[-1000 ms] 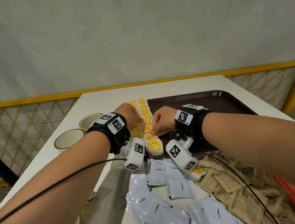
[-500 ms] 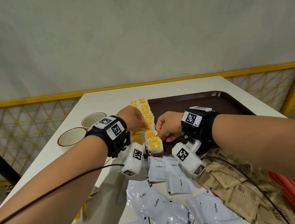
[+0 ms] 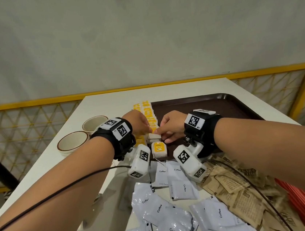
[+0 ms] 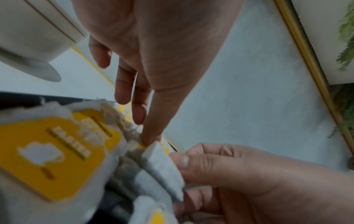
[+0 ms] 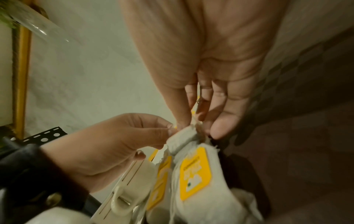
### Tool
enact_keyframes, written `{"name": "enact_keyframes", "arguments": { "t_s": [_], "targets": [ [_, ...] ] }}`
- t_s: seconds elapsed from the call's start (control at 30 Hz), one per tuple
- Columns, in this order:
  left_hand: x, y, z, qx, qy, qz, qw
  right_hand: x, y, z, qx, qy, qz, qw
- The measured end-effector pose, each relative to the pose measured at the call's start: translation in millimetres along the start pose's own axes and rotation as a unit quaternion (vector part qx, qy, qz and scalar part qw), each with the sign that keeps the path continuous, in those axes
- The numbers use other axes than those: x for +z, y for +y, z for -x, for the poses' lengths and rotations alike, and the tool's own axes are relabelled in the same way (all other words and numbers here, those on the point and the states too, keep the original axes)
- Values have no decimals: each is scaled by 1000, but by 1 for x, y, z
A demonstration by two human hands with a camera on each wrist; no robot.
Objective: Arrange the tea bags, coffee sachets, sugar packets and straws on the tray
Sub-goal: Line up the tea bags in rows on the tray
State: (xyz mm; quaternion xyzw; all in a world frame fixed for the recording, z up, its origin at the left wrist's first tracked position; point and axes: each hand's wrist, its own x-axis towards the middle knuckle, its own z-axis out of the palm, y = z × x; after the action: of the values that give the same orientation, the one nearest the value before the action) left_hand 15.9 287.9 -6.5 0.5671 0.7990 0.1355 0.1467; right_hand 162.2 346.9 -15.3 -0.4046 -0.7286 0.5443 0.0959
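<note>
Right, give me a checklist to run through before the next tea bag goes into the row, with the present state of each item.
1. Row of tea bags lies along the tray's left edge: ok.
2. Left hand and right hand both pinch the tea bag at the row's near end: ok.
3. That bag seated flat in the row: cannot tell, fingers hide it.
4. Bare space on the brown tray for other items: ok.
5. Coffee sachets on the tray: not ok, they lie on the table.
6. Brown sugar packets on the tray: not ok.
</note>
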Motion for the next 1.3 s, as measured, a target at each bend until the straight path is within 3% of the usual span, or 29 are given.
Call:
{"name": "enact_keyframes", "arguments": {
  "t_s": [0.27,0.47,0.7,0.83,1.3],
  "targets": [
    [-5,-5,5,4,-28,18,999,5,6,2,-21,-42,21,999],
    [-9,-9,10,17,-27,40,999,8,13,7,-48,-67,100,992],
    [-5,4,17,5,-64,-44,997,10,12,5,-53,-52,142,987],
    [1,12,21,11,-37,-132,990,8,10,12,-28,-102,127,986],
    [4,18,24,8,-25,-176,984,10,8,22,-7,-131,101,986]
  ]
}}
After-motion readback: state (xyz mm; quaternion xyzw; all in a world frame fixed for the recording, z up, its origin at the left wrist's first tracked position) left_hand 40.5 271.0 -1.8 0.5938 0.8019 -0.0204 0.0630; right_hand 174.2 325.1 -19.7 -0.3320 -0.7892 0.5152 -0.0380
